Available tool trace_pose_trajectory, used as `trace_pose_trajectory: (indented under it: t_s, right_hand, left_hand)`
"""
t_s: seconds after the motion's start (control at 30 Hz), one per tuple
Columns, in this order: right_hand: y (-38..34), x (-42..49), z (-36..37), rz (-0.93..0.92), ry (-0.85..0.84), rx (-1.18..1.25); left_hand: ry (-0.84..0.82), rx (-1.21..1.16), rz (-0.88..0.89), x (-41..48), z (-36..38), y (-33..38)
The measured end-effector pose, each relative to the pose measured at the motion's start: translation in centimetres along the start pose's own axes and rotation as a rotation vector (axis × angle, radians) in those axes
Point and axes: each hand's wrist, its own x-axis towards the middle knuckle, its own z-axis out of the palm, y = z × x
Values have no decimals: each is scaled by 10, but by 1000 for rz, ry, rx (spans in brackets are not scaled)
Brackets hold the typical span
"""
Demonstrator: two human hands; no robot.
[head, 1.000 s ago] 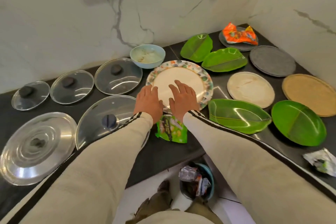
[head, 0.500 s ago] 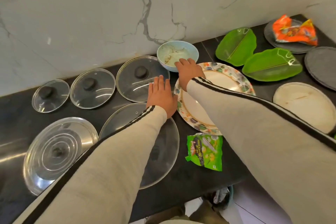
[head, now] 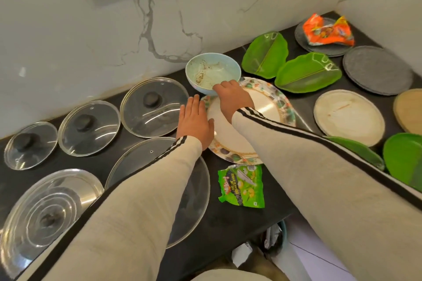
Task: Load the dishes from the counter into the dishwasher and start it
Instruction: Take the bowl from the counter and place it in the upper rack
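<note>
While right hand [head: 233, 98] curls fingers [head: 222, 86] at near rim of blue bowl [head: 212, 68], far on table [head: 228, 219], grip unclear, left hand [head: 195, 122] rests flat on patterned plate [head: 269, 107]; lift bowl level, scraps [head: 200, 76] inside.

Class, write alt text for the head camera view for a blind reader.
A person's right hand grips the near rim of a soiled pale blue bowl, while the left hand rests flat on the edge of a patterned plate. Glass lids lie left and green leaf-shaped plates right on the black counter.

Head-worn view, down onto counter [head: 228, 223].
</note>
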Motion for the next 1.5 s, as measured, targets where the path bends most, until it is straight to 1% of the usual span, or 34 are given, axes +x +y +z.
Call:
trace_pose_trajectory:
  t_s: [0.17, 0.23, 0.33, 0.5, 0.6, 0.73, 0.8, 0.87, 0.97, 1.03, 1.1, 1.17, 1.2, 1.3, 1.5]
  right_hand:
    - [55, -71, -7, 93, 150, -5]
    - [77, -108, -12, 156, 244, 6]
    - [102, -171, -27, 278, 308, -16]
    - [132, -299, -50, 464, 457, -67]
    - [130, -388, -51, 556, 493, -82]
    - [107, -519, -47, 749, 454, -68]
    - [94, -569, -36, 802, 468, -29]
    - [78, -631, -20, 892, 486, -17]
    - [48, -711, 6, 1094, 511, 12]
    - [21, -754, 22, 1241, 495, 36]
    - [-8, -791, 31, 1390, 497, 47]
    - [-38, -820, 37, 1522, 561, 13]
    - [-54, -831, 41, 1575, 591, -14]
    - [-96, -859, 62, 1713, 607, -71]
    - [-159, -914, 101, 1983, 665, -6]
  left_hand:
    - [8, 90, 123, -7, 6, 48]
    - [26, 121, 194, -17, 8, 76]
    - [85, 199, 332, -40, 10, 124]
    - [129, 193, 546, -110, 18, 203]
    - [127, 177, 656, -172, 31, 243]
    - [13, 146, 831, -276, 67, 290]
    - [-46, 140, 894, -318, 86, 301]
    - [-100, 172, 1009, -368, 105, 318]
    - [-169, 202, 1177, -435, 128, 334]
    - [-205, 229, 1293, -474, 141, 341]
    - [-249, 270, 1401, -509, 155, 344]
    - [-289, 318, 1514, -544, 167, 341]
    - [-310, 341, 1569, -560, 172, 338]
    - [-338, 350, 1708, -600, 187, 330]
    - [-381, 460, 1921, -671, 217, 324]
